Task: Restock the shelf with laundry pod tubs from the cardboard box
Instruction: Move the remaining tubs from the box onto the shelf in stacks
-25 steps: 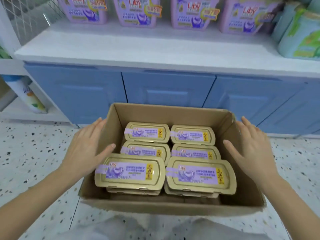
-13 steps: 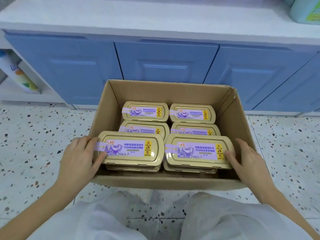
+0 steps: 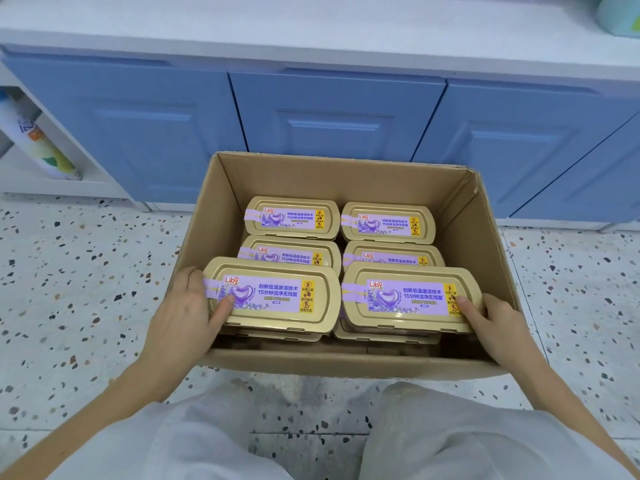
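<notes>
An open cardboard box (image 3: 485,244) sits on the floor in front of my knees. It holds several gold-lidded laundry pod tubs with purple labels. The two nearest tubs sit higher than the rest. My left hand (image 3: 183,317) grips the left end of the near left tub (image 3: 273,294), thumb on its lid. My right hand (image 3: 495,323) grips the right end of the near right tub (image 3: 412,299), thumb on the lid. Two more rows lie behind, such as the far left tub (image 3: 291,218). The white shelf (image 3: 311,26) runs across the top.
Blue cabinet doors (image 3: 332,116) stand right behind the box, under the shelf. A bottle (image 3: 38,140) lies in a low white shelf at the left. The floor (image 3: 76,289) is speckled terrazzo. My white-trousered knees (image 3: 450,434) fill the bottom.
My hands came in from the box's sides and closed on the outer ends of the two near tubs. The view tilted down, so the tubs on the shelf left the frame.
</notes>
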Demonstrator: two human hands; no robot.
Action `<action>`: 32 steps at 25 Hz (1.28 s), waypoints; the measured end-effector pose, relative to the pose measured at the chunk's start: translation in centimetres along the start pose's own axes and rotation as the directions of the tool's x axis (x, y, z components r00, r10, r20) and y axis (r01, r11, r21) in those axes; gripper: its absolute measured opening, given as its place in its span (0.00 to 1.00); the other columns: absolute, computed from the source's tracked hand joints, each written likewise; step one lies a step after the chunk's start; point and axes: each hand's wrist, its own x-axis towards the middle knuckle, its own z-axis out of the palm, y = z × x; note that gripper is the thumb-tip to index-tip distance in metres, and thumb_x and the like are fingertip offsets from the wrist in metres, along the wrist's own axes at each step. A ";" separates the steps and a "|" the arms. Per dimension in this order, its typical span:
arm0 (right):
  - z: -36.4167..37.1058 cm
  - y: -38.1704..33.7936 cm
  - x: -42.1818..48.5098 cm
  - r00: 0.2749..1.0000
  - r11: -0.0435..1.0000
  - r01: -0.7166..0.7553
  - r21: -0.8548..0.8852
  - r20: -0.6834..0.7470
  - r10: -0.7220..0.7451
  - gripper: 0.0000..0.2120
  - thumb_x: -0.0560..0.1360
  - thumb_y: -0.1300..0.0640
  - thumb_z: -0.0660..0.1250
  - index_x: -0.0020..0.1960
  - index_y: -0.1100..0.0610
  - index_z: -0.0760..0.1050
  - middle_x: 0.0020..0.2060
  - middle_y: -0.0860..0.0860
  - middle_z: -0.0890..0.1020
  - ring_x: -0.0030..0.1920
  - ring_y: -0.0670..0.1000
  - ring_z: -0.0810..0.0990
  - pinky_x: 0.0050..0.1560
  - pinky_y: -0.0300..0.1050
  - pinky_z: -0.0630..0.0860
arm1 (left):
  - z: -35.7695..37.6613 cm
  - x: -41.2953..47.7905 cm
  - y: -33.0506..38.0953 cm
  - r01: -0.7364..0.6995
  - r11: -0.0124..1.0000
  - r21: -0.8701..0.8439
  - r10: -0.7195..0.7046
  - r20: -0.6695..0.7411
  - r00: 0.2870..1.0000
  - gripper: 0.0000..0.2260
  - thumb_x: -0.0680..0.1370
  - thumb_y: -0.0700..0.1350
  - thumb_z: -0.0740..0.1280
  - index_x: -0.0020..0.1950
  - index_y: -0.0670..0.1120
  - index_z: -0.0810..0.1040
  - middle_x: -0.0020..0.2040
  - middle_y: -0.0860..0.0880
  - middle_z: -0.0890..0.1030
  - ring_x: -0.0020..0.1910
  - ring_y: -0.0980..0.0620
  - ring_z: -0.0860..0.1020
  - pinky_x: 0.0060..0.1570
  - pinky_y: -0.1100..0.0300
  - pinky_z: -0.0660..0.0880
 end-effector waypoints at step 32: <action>-8.5 -7.9 1.9 0.977 0.974 0.105 0.200 -0.204 -0.064 0.21 0.76 0.50 0.62 0.36 0.68 0.78 0.31 0.62 0.81 0.35 0.59 0.79 0.38 0.50 0.73 | -10.6 6.3 3.0 0.128 0.707 -0.695 -0.164 0.015 0.986 0.11 0.78 0.48 0.62 0.38 0.46 0.79 0.38 0.44 0.83 0.37 0.44 0.82 0.40 0.50 0.81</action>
